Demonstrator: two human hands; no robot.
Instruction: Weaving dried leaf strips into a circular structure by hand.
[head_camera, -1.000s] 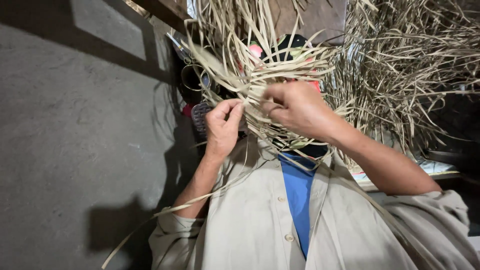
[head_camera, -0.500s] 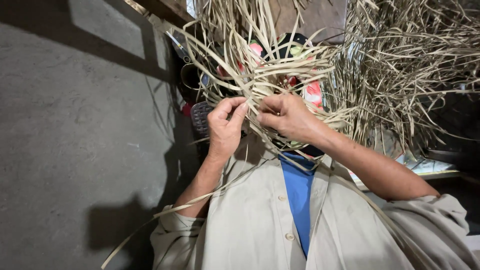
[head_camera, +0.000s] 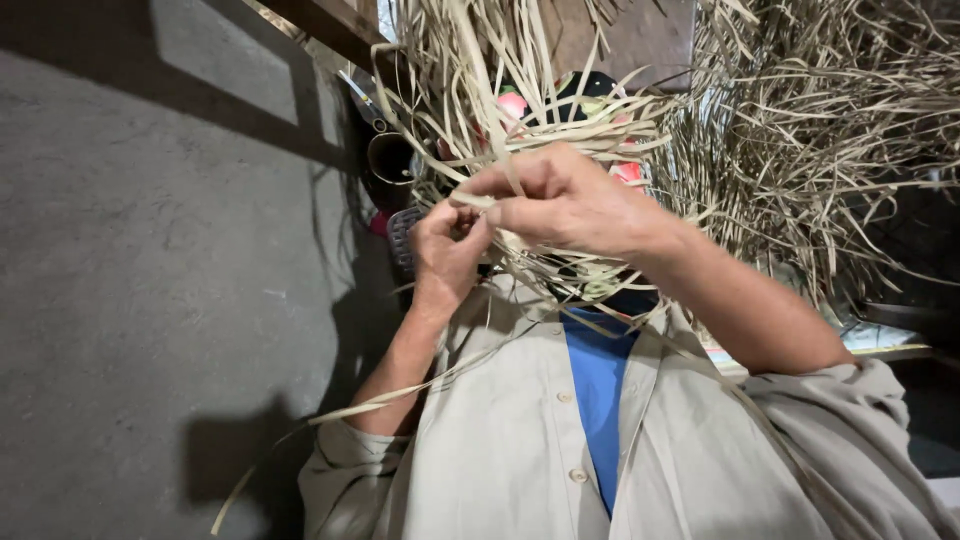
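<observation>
My left hand (head_camera: 443, 252) and my right hand (head_camera: 565, 200) meet in a tangle of pale dried leaf strips (head_camera: 500, 95) held in front of my chest. The left thumb and fingers pinch several strips together. My right hand reaches across above it and grips a flat strip between thumb and forefinger, its fingertips almost touching the left hand. One long loose strip (head_camera: 330, 415) trails down to the left past my forearm. A dark flowered cloth (head_camera: 590, 88) shows behind the strips.
A large heap of the same dried strips (head_camera: 820, 130) fills the upper right. Grey concrete floor (head_camera: 150, 280) lies to the left. A metal cup (head_camera: 388, 158), scissors (head_camera: 360, 95) and a dark gridded object (head_camera: 402, 232) sit beside my left hand. My beige shirt (head_camera: 500, 450) fills the bottom.
My right hand has risen and moved left, now over the left hand's fingers, drawing a strip across. The left hand has curled tighter and stayed in place.
</observation>
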